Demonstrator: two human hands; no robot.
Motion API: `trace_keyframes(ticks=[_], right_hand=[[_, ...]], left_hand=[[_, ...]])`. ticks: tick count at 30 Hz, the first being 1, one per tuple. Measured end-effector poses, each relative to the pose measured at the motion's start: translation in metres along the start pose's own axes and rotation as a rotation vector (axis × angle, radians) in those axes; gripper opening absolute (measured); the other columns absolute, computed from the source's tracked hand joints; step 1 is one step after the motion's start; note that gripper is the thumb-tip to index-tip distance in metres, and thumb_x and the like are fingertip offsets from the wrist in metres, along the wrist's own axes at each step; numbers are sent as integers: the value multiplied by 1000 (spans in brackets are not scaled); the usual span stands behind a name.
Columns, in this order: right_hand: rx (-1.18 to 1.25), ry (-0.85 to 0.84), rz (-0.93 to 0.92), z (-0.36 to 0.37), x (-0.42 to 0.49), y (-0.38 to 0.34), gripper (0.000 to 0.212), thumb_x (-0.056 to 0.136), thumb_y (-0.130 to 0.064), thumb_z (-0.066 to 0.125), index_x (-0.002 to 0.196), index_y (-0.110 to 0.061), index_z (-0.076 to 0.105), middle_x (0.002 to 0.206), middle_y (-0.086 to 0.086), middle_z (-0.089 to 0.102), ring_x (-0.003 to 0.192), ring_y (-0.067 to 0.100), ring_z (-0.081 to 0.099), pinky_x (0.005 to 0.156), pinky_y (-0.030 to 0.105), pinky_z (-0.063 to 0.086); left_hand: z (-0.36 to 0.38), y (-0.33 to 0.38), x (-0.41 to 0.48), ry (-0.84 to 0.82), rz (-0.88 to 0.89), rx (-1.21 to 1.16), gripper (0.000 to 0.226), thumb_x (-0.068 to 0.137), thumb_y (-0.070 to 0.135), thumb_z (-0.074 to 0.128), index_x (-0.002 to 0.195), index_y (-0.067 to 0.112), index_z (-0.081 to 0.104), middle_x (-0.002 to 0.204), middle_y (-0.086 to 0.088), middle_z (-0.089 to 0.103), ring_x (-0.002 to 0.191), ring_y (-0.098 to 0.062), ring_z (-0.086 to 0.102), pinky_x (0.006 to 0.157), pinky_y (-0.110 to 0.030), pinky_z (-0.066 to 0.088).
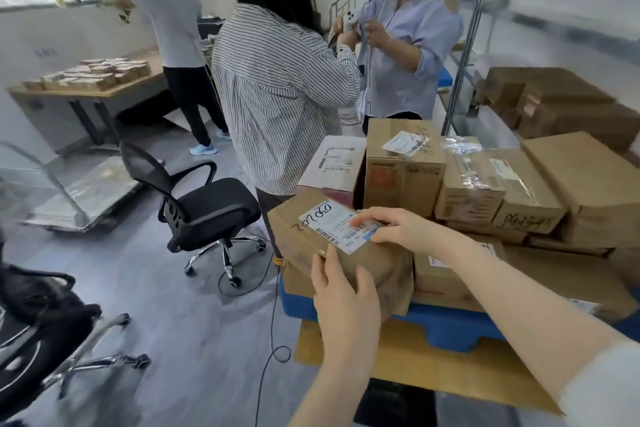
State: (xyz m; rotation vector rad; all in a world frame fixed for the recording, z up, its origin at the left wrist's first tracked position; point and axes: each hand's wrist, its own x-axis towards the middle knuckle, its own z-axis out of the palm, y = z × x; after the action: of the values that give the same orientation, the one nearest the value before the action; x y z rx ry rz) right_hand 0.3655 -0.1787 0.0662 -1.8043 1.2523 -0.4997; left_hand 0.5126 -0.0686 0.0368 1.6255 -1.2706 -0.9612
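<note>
1. Two hands work one cardboard parcel, which lies tilted on top of other cartons at the near left corner of a loaded blue pallet.
2. Left hand: wraps the parcel's near end, thumb up on the top face, fingers curved against the side. Holding the parcel.
3. Right hand: reaches in from the right, fingers stretched out and lying on the white shipping label; thumb at the label's near edge. Not gripping anything.
4. Label is stuck to the parcel's top face, with handwritten marker numbers at its far end.
5. Behind and right of the parcel: stacked cartons, several taped and labelled, touching one another.
6. A flat cardboard sheet lies under the pallet.
7. Left of the pallet: black office chair on grey floor, a thin cable trailing near it.
8. Just beyond the pallet stand a person in a striped shirt and a person in a pale blue shirt.
9. Far left: a third person at a wooden surface carrying small packages.
</note>
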Motion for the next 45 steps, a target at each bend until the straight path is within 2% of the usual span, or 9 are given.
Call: trace_keyframes(ticks=[4,8,12,17,21,24,27,31,45], right_hand=[[-7,-46,31,-12,24,24,43,85,-9,54,106,-46,62,135,-13,49,107,7,54,95,30,43],[-120,-25,14,-24,36,22,39,89,-17,55,110,-49,59,131,-17,51,112,7,53,95,26,40],[-413,137,-68,-7,15,18,48,87,-55,49,134,-48,40,144,-16,34,132,9,34,104,32,32],[-642,196,11,45,-30,18,92,62,-94,27,142,-53,6,157,-16,-8,144,14,-12,115,51,8],[-702,269,-22,53,-35,25,75,75,-67,44,140,-51,12,157,-7,0,144,18,-11,112,52,19],[-612,310,-43,25,-28,34,67,77,-46,56,138,-47,30,155,-4,14,144,19,0,109,53,27],[-548,367,-74,4,-23,49,61,80,-29,64,136,-41,43,154,-1,21,144,23,4,112,50,24],[-498,369,-94,7,-20,67,66,80,-30,68,137,-46,37,155,-3,20,145,23,1,115,49,17],[-566,408,-47,6,-6,70,66,84,-33,62,140,-45,28,156,-8,14,145,19,-3,112,49,28]], left_hand=[[24,-4,14,-10,-38,-51,56,97,30,42,148,35,18,156,17,-1,112,-2,30,93,-25,41],[20,-7,31,1,29,-14,56,94,35,45,145,38,22,152,20,6,128,-8,35,93,-26,41],[-31,-13,96,204,74,140,55,91,36,49,143,37,30,157,11,9,140,-24,21,106,-43,32],[-70,-25,172,48,74,308,53,93,35,46,144,32,34,156,-5,18,138,-20,27,107,-36,26],[-69,-35,185,-59,108,311,48,93,38,47,140,39,37,131,-5,41,98,-12,48,86,-32,41],[-61,-39,177,-54,180,292,44,92,42,49,135,41,41,122,-1,41,91,0,48,73,-20,41],[-53,-44,166,-87,258,275,44,88,49,53,130,43,45,122,5,36,107,-5,45,81,-18,35],[-48,-43,165,-191,337,303,49,83,52,61,129,45,46,150,13,14,135,-9,21,107,-28,25],[-41,-39,174,-184,435,541,63,80,53,60,136,50,32,151,19,14,136,-29,21,108,-45,26]])
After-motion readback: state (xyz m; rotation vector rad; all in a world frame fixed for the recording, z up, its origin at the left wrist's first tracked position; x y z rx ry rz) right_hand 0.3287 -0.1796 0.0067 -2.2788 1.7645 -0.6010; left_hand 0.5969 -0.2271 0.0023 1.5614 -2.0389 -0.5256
